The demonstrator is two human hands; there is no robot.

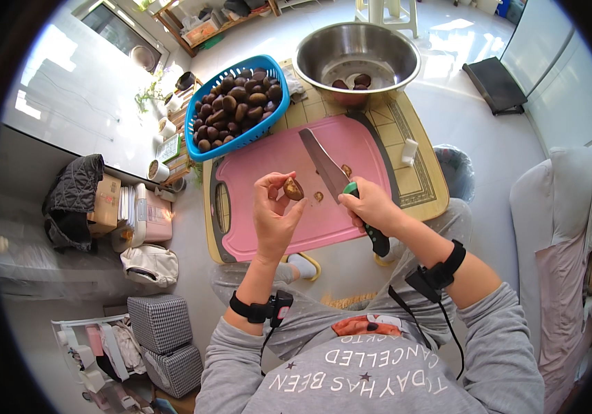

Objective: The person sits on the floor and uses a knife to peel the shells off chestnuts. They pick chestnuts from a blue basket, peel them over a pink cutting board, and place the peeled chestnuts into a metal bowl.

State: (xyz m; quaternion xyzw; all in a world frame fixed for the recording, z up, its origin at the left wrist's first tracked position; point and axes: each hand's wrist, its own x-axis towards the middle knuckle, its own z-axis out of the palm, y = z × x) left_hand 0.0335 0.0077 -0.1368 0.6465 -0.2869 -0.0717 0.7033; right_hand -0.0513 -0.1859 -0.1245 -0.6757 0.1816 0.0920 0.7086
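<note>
Between thumb and fingers, my left hand (276, 217) holds up a brown chestnut (293, 189) with a pale cut patch facing me. My right hand (371, 204) grips the black and green handle of a kitchen knife (326, 164), its broad blade pointing away to the upper left. Both hands are above a pink cutting board (270, 155) with dark grey ends. Small cut chestnut pieces, one of them a scrap (318, 196), lie on the board near the blade. A blue plastic basket (188, 127) full of whole chestnuts (239, 103) stands at the board's far left.
Behind the board on the low table (427, 181) stands a stainless steel basin (356, 57) holding several chestnuts (362, 80). A small white object (409, 152) lies on the table's right side. A lined waste bin (456, 168) stands beside the table. Potted plants (159, 169) are at the left.
</note>
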